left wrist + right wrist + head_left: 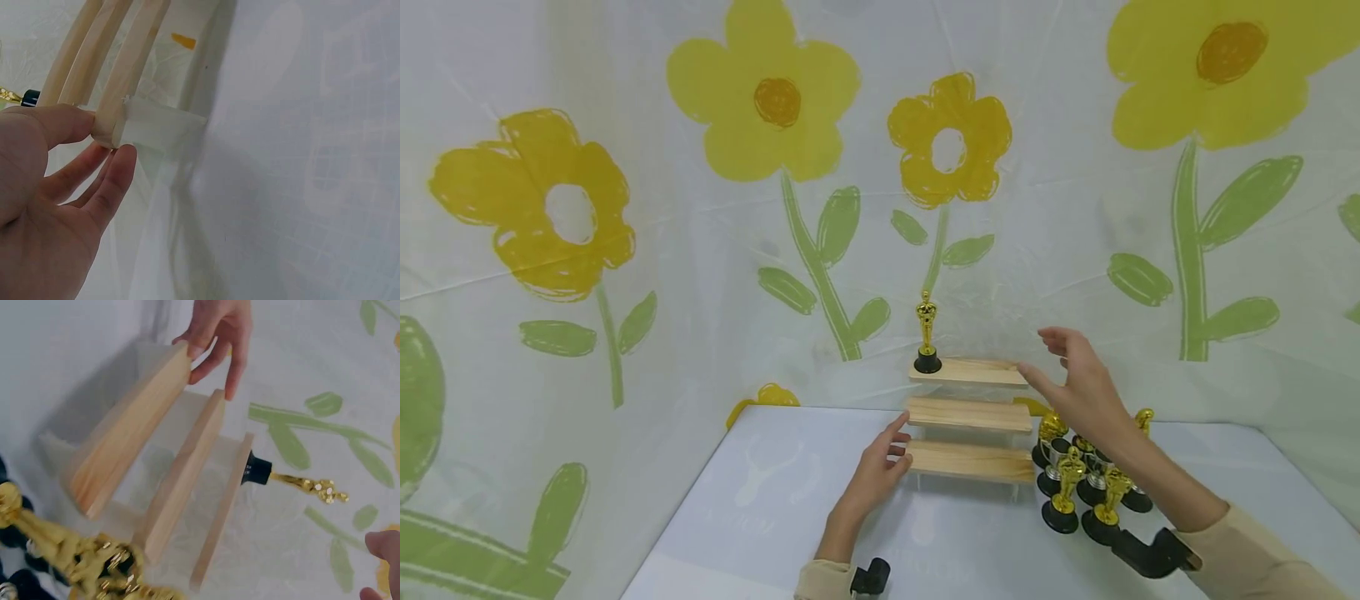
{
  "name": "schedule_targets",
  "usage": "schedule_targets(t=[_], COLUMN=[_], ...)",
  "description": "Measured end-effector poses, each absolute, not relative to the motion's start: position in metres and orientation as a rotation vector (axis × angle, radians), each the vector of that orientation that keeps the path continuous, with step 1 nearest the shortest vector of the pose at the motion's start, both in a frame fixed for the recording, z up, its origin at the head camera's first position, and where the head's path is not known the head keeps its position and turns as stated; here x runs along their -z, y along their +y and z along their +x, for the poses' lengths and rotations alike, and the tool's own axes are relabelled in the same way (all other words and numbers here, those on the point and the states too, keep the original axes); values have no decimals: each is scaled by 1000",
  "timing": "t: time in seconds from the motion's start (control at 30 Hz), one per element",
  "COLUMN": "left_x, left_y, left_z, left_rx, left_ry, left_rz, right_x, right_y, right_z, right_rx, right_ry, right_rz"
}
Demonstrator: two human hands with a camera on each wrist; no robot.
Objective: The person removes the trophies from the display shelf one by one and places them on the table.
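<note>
A three-tier wooden display stand [970,414] with clear supports stands on the white table. My left hand [877,467] holds its left end. In the left wrist view the thumb [72,123] lies against the lowest board [119,94], with fingertips at its end. One gold figurine trophy [927,329] on a black base stands upright at the left of the top board [977,372]. My right hand [1086,387] is raised to the right of the top board, fingers apart and holding nothing. Only its fingertips [382,544] show at the right wrist view's edge.
Several gold and silver trophies [1067,479] on black bases stand close together right of the stand, partly hidden behind my right forearm. A white curtain [700,250] printed with yellow flowers hangs behind the table [760,475].
</note>
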State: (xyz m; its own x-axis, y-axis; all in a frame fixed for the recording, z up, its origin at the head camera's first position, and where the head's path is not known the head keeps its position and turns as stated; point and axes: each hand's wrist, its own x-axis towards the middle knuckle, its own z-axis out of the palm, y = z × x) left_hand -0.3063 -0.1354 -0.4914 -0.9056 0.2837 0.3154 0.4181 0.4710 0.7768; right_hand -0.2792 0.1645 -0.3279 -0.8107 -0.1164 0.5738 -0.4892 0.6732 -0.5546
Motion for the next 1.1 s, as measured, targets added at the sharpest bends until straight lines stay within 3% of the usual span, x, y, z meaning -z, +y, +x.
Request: schedule_targets(t=[1.1], left_x=[488], left_y=[-136], left_z=[-306], left_rx=[1426], left_ry=[-2593], left_rz=[-609], right_x=[349], right_y=[61], right_z=[-386], right_rx=[-1522], right_ry=[-2525], right_rz=[394])
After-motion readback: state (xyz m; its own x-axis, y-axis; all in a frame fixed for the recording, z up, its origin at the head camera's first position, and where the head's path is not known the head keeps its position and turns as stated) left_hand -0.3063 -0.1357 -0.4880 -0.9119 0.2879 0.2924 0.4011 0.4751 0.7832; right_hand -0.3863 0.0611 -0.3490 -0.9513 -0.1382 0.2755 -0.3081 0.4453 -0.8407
